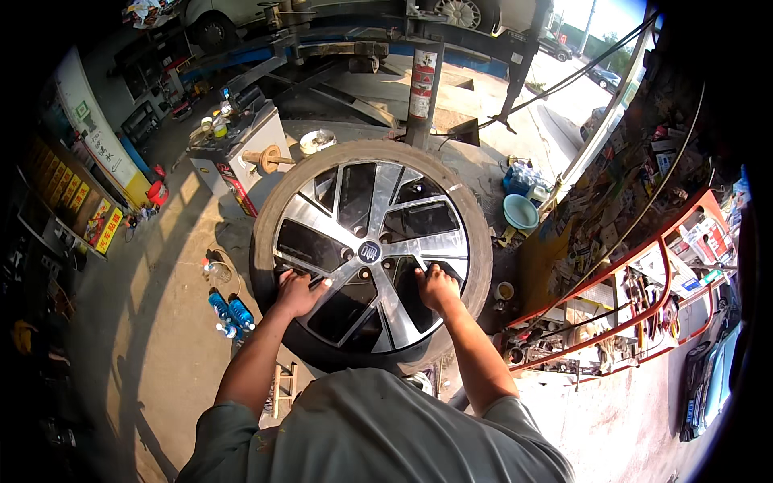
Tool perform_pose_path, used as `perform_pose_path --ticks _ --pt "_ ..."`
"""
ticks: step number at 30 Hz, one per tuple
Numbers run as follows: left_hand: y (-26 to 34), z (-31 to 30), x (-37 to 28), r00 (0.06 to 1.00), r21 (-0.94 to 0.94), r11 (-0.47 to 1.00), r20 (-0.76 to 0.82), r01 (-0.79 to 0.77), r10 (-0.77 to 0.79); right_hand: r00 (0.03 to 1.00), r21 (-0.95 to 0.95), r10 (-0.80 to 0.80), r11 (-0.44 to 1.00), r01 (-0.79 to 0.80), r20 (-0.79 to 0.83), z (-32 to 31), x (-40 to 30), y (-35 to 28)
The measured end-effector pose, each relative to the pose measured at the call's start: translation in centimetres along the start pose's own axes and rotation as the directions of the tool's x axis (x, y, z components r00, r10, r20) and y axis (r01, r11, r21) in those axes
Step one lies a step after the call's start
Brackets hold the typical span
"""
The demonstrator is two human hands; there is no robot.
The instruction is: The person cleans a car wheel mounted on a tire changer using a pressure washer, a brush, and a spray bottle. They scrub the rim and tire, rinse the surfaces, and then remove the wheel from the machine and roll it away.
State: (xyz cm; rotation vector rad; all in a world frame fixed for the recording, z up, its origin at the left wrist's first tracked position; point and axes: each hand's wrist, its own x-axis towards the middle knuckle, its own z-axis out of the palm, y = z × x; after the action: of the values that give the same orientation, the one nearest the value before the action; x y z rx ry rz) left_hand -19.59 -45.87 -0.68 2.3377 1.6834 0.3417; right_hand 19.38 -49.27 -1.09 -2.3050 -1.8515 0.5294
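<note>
A car wheel with its tyre (477,241) fills the middle of the view, face up in front of my body. Its alloy rim (386,187) has bright machined spokes, dark gaps between them and a dark centre cap (369,252) bearing a logo. My left hand (300,294) grips a spoke at the lower left, thumb laid along the metal. On the lower right, my right hand (437,286) has its fingers hooked over another spoke. Some fingertips are hidden in the gaps. What carries the wheel underneath cannot be seen.
Beyond the wheel's left side stands a wheel balancer (241,157) with a cone on its shaft (269,159). Blue bottles (232,311) are on the floor at left. A lift post (423,90) rises behind. At right are a light-blue basin (520,211) and a red-framed tool cart (640,302).
</note>
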Motion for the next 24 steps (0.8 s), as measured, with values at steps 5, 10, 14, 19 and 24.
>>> perform_pose_path --ticks 5,10,14,19,24 --pt "0.6 0.5 -9.5 0.98 0.003 0.982 0.069 0.189 -0.189 0.984 -0.077 -0.071 0.993 0.084 0.161 -0.2 -3.7 -1.5" --pt "1.8 2.7 -18.3 0.855 0.051 0.888 0.25 0.457 -0.454 0.897 -0.056 -0.193 0.971 0.233 0.398 4.4 -4.6 -3.0" --pt "1.4 8.0 -23.8 0.735 0.103 0.794 0.323 0.599 -0.596 0.796 -0.019 -0.276 0.941 0.339 0.538 9.6 -2.8 -3.8" --pt "0.2 15.0 -29.4 0.466 0.101 0.583 0.499 0.806 -0.731 0.618 -0.044 -0.331 0.859 0.51 0.713 16.0 -0.2 -5.9" --pt "-2.4 20.0 -28.9 0.291 0.126 0.46 0.623 0.879 -0.727 0.502 -0.15 -0.163 0.838 0.525 0.849 23.7 3.3 -7.1"
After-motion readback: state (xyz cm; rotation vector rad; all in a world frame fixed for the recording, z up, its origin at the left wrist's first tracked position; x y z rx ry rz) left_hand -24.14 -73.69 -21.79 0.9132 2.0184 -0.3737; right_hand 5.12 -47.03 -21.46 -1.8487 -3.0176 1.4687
